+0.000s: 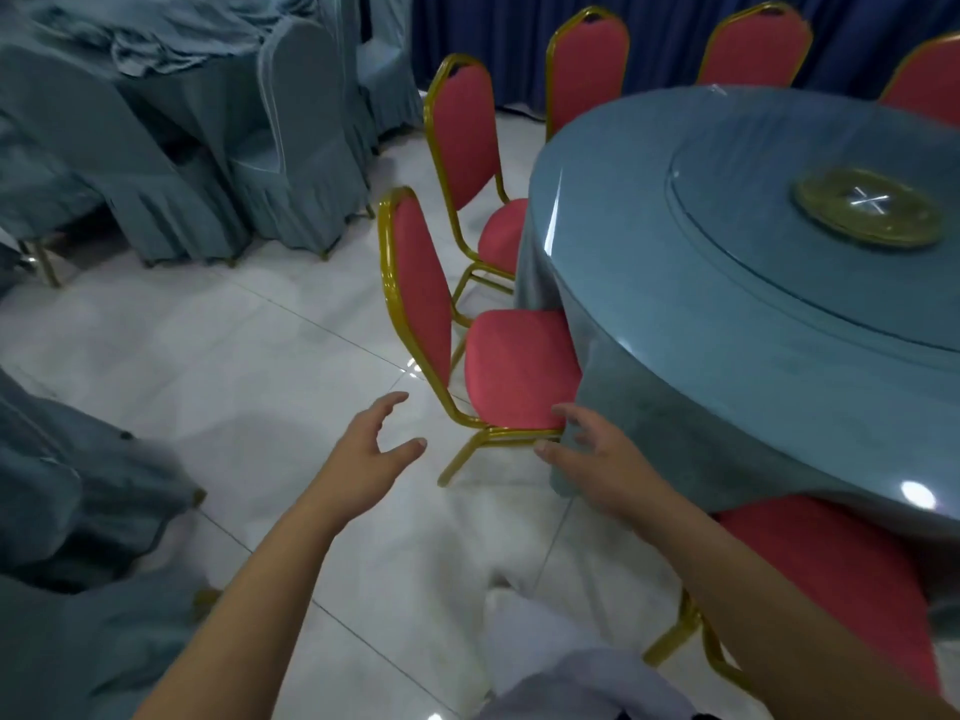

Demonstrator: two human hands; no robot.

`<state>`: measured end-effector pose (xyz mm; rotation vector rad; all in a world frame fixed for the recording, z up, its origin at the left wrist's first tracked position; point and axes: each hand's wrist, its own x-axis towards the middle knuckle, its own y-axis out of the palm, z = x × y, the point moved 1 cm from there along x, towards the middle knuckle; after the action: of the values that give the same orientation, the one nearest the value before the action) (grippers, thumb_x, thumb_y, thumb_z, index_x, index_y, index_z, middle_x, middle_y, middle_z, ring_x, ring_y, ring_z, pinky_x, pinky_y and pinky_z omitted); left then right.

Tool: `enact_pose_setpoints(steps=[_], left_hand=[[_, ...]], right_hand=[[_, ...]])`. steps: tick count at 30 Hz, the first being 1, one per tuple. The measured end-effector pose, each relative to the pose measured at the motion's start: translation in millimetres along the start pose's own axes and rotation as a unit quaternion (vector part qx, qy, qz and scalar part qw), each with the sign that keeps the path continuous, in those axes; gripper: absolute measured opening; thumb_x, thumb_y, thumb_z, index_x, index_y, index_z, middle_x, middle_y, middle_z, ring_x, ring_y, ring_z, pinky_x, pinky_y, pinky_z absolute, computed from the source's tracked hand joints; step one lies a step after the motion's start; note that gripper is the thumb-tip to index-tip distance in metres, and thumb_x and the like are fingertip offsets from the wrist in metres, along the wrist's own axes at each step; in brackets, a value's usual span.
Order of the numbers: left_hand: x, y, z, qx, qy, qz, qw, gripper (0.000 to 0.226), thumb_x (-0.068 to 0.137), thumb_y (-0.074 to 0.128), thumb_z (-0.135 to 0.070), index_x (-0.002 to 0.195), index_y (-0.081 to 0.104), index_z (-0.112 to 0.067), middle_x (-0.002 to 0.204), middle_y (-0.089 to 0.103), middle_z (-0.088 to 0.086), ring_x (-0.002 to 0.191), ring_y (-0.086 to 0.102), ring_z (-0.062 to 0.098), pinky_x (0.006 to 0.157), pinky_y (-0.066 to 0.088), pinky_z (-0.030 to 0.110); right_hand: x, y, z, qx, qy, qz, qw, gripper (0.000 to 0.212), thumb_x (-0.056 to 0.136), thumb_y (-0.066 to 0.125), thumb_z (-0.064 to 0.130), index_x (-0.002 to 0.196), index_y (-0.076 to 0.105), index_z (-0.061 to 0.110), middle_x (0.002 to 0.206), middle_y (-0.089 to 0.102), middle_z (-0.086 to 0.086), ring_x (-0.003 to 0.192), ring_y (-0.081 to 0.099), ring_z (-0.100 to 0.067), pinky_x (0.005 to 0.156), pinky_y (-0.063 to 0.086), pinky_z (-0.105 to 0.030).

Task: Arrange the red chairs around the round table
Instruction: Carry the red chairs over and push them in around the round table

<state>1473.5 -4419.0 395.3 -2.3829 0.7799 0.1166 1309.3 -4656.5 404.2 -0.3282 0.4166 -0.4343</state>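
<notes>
Red chairs with gold frames stand in a ring round the round table (727, 314), which is draped in a blue-grey cloth hanging low over its edge. The nearest chair (519, 371) faces the table with the front of its seat tucked under the hanging cloth. Beyond it a second chair (462, 132) sits just as close, and three more backs, a third (589, 65), a fourth (753, 49) and a fifth (924, 80), show along the far rim. One more red chair (841, 579) is half under the near edge at the lower right.

The person reaches out with both bare arms. The left hand (369, 449) hangs in the air just beside the nearest chair's back leg, fingers spread and thumb apart, holding nothing. The right hand (597, 459) is at the seat's near corner, where the cloth drops; its fingers are loosely spread and grip nothing, though I cannot tell whether they brush the cloth or frame.

On the tabletop lies a glass turntable (831, 293) with a gold hub (867, 207). Cloth-covered chairs (291, 148) crowd the left side, a dark blue curtain (493, 39) hangs behind, and the floor (234, 356) is pale glossy tile.
</notes>
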Motion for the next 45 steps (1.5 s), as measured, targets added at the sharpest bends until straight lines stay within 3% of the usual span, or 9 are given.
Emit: enact_pose_setpoints(steps=[7, 10, 17, 21, 27, 35, 39, 42, 45], left_hand=[[145.0, -82.3, -5.8, 0.098, 0.025, -0.001, 0.995, 0.061, 0.093, 0.065, -0.034, 0.145, 0.034, -0.043, 0.155, 0.035, -0.002, 0.138, 0.038, 0.021, 0.107, 0.036, 0.04], [199.2, -107.1, -13.1, 0.116, 0.016, 0.018, 0.993, 0.06, 0.095, 0.062, -0.03, 0.145, 0.032, -0.045, 0.157, 0.032, -0.003, 0.14, 0.036, 0.021, 0.108, 0.037, 0.041], [291.5, -162.0, 4.6, 0.114, 0.049, 0.032, 0.992, 0.06, 0.097, 0.057, -0.022, 0.141, 0.031, -0.053, 0.155, 0.034, -0.007, 0.139, 0.037, 0.017, 0.107, 0.04, 0.039], [346.2, -175.0, 24.0, 0.132, 0.064, 0.079, 0.986, 0.063, 0.096, 0.059, -0.021, 0.141, 0.03, -0.055, 0.154, 0.035, -0.006, 0.137, 0.04, 0.019, 0.105, 0.042, 0.04], [455.2, -190.3, 11.6, 0.182, 0.154, 0.175, 0.955, 0.071, 0.09, 0.067, -0.02, 0.147, 0.032, -0.043, 0.154, 0.034, 0.003, 0.138, 0.038, 0.024, 0.11, 0.037, 0.04], [522.9, -200.9, -1.2, 0.401, 0.311, 0.253, 0.824, 0.108, 0.074, 0.082, -0.031, 0.155, 0.011, -0.042, 0.165, 0.004, 0.007, 0.149, 0.007, 0.033, 0.115, 0.025, 0.057], [510.3, -195.6, 12.3, 0.448, 0.384, 0.368, 0.718, 0.082, 0.073, 0.08, -0.031, 0.145, 0.041, -0.039, 0.153, 0.035, 0.005, 0.142, 0.029, 0.031, 0.113, 0.03, 0.051], [484.4, -200.1, 34.9, 0.388, 0.35, 0.498, 0.692, 0.034, 0.082, 0.066, -0.012, 0.108, 0.069, -0.034, 0.109, 0.067, -0.002, 0.106, 0.062, 0.022, 0.091, 0.052, 0.04], [468.8, -215.7, 57.9, 0.422, 0.35, 0.551, 0.629, 0.051, 0.082, 0.05, -0.001, 0.112, 0.069, -0.037, 0.093, 0.063, -0.011, 0.083, 0.061, 0.007, 0.064, 0.047, 0.02]], right_hand=[[152.1, 65.1, 68.6, 0.016, -0.007, 0.019, 1.0, 0.099, 0.061, 0.075, 0.062, 0.148, 0.038, 0.032, 0.146, 0.046, 0.005, 0.128, 0.047, -0.016, 0.095, 0.045, -0.029], [213.9, 98.4, 99.2, 0.043, 0.004, 0.032, 0.999, 0.084, 0.07, 0.081, 0.046, 0.142, 0.039, 0.032, 0.121, 0.055, 0.026, 0.12, 0.053, -0.01, 0.083, 0.044, -0.011], [331.3, 181.2, 153.1, -0.075, 0.067, 0.062, 0.993, 0.112, 0.074, 0.081, 0.048, 0.157, 0.01, 0.024, 0.158, 0.032, -0.004, 0.141, 0.038, -0.03, 0.111, 0.039, -0.051], [368.4, 210.6, 158.0, -0.157, 0.109, -0.051, 0.98, 0.085, 0.087, 0.07, 0.034, 0.154, 0.02, 0.019, 0.142, 0.051, -0.011, 0.124, 0.055, -0.034, 0.101, 0.048, -0.047], [376.7, 221.1, 149.0, -0.054, 0.15, -0.137, 0.978, 0.041, 0.086, 0.059, 0.01, 0.126, 0.056, 0.02, 0.109, 0.063, -0.004, 0.104, 0.061, -0.025, 0.079, 0.047, -0.023], [293.5, 238.7, 150.0, -0.099, 0.266, -0.164, 0.945, 0.018, 0.083, 0.065, 0.018, 0.074, 0.056, 0.032, 0.074, 0.057, 0.011, 0.078, 0.057, -0.017, 0.057, 0.039, -0.023], [225.4, 263.4, 145.0, -0.086, 0.35, -0.215, 0.908, 0.027, 0.083, 0.063, 0.018, 0.106, 0.07, 0.031, 0.095, 0.067, 0.004, 0.092, 0.06, -0.019, 0.075, 0.044, -0.029], [190.1, 291.7, 151.9, -0.115, 0.387, -0.203, 0.892, 0.046, 0.081, 0.061, 0.009, 0.119, 0.069, 0.035, 0.095, 0.066, 0.008, 0.092, 0.06, -0.016, 0.078, 0.045, -0.029], [166.0, 334.2, 160.9, -0.101, 0.411, -0.198, 0.884, 0.056, 0.083, 0.059, 0.003, 0.127, 0.065, 0.038, 0.102, 0.067, 0.011, 0.095, 0.059, -0.011, 0.085, 0.047, -0.027]])
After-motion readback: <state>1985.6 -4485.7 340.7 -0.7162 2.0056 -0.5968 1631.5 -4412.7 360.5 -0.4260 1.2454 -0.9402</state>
